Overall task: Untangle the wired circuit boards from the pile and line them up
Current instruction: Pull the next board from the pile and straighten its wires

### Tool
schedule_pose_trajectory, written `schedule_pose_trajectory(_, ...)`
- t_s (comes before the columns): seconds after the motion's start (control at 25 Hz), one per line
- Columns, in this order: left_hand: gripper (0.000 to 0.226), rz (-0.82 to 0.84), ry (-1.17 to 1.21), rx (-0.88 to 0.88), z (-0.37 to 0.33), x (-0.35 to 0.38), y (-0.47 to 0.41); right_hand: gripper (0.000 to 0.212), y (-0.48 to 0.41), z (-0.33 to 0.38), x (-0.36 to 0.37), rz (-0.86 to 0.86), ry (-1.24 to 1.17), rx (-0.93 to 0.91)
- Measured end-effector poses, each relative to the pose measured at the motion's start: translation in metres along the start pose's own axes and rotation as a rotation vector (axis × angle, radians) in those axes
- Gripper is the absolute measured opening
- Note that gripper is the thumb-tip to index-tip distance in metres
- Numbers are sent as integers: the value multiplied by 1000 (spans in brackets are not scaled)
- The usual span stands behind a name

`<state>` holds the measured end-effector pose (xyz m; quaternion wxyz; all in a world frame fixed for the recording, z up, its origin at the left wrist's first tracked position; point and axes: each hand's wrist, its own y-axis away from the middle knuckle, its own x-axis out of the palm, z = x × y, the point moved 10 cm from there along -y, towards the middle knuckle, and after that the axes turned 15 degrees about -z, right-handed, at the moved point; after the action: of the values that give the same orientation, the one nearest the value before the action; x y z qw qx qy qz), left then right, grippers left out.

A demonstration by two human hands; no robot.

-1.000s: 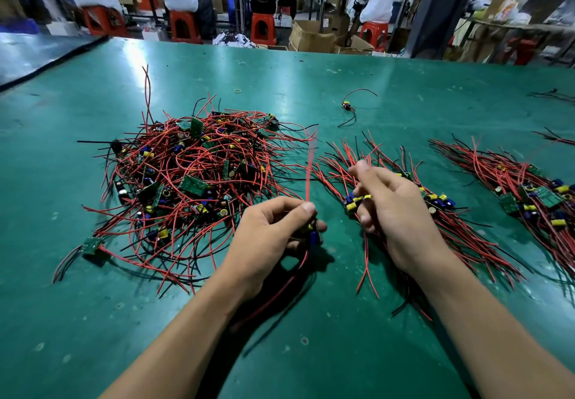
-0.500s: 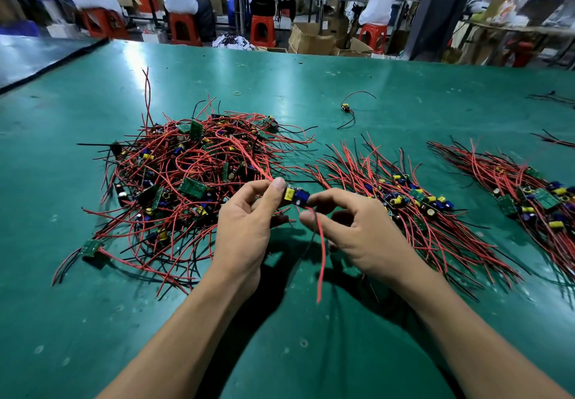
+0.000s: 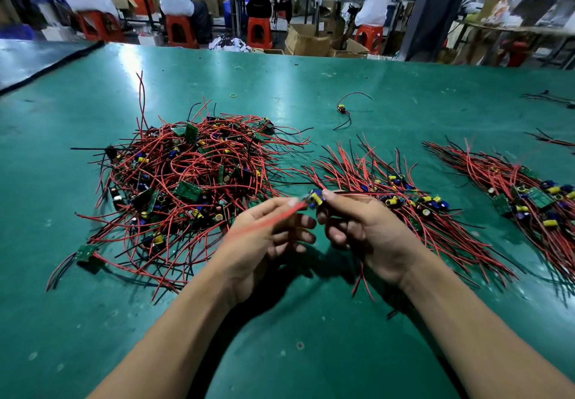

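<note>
On the green desk (image 3: 311,352), seen from the person: tangled pile (image 3: 193,187) at 11 o'clock; first row (image 3: 404,193) at 1 o'clock, second row (image 3: 522,199) at 2 o'clock. Left hand (image 3: 264,243) and right hand (image 3: 367,233) nearly meet at 12 o'clock. The right pinches one board (image 3: 316,198); the left appears to pinch its blurred red lead (image 3: 273,221). Judged light and rigid, with fragile solder joints and limp, snag-prone leads; best gripped by the board's edges.

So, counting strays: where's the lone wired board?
Head view: the lone board lies on the table beyond the middle row, right of the yellow band.
</note>
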<state>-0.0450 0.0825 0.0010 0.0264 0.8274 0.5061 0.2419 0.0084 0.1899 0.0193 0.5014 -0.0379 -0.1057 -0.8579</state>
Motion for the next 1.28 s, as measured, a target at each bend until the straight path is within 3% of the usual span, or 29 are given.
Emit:
schedule_pose_trajectory(0.08,48,38,-50,-47,2,3,0,17,1,-1,0,38,78,1)
schedule_pose_trajectory(0.16,54,89,-64,-42,3,8,5,16,0,-3,-3,39,110,11)
schedule_pose_trajectory(0.32,36,98,-63,-29,5,8,8,13,0,2,-6,24,159,-46)
schedule_pose_trajectory(0.52,20,131,-133,-68,13,9,10,25,3,14,-6,-4,226,-176)
schedule_pose_trajectory(0.72,7,106,-114,-56,10,10,9,23,5,10,1,6,247,-171)
schedule_pose_trajectory(0.84,15,103,-111,-62,11,12,7,16,4,13,2,-42,231,-210)
schedule_pose_trajectory(1.04,9,129,-73,-47,9,15,9,21,4,17,-1,-64,174,-220)
schedule_pose_trajectory(1.16,14,114,-141,-9,10,16,8,18,4,21,-2,-82,201,-254)
schedule_pose_trajectory(1.28,6,98,-208,5,10,16,8,20,6,19,1,-61,259,-258)
